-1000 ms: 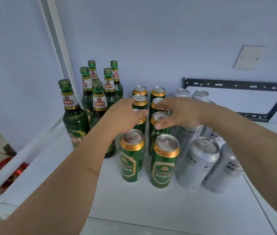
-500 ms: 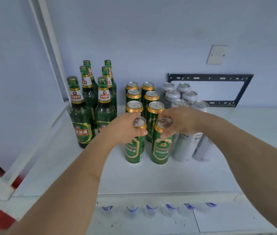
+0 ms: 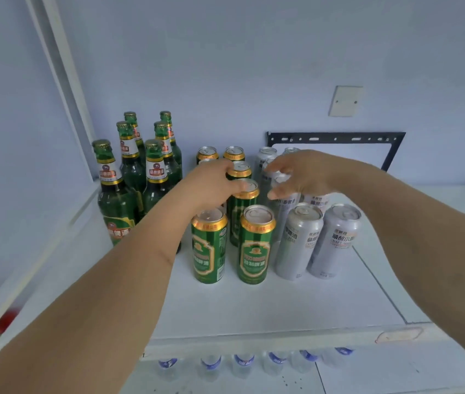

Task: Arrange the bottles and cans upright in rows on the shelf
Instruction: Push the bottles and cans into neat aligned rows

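- Shelf [image 3: 254,305] fills the lower centre of the frame.
- Bottles [image 3: 129,177] stand on it at centre left, in two columns.
- Green cans [image 3: 255,245] stand right of the bottles.
- Silver cans [image 3: 299,240] stand right of those.
- Bracket [image 3: 336,137] hangs behind them, on the wall.
- Water bottles [image 3: 242,362] sit below the shelf edge.

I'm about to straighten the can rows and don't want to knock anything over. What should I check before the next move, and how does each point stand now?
1. Green bottles upright: ok.
2. Front green cans upright, side by side: ok.
3. Front silver cans upright: ok.
4. Left hand holding a green can in the left column: cannot tell; the hand hides that can.
5. Right hand free: ok, fingers spread over the silver cans, nothing held.
6. Bare shelf in front of the rows: ok.
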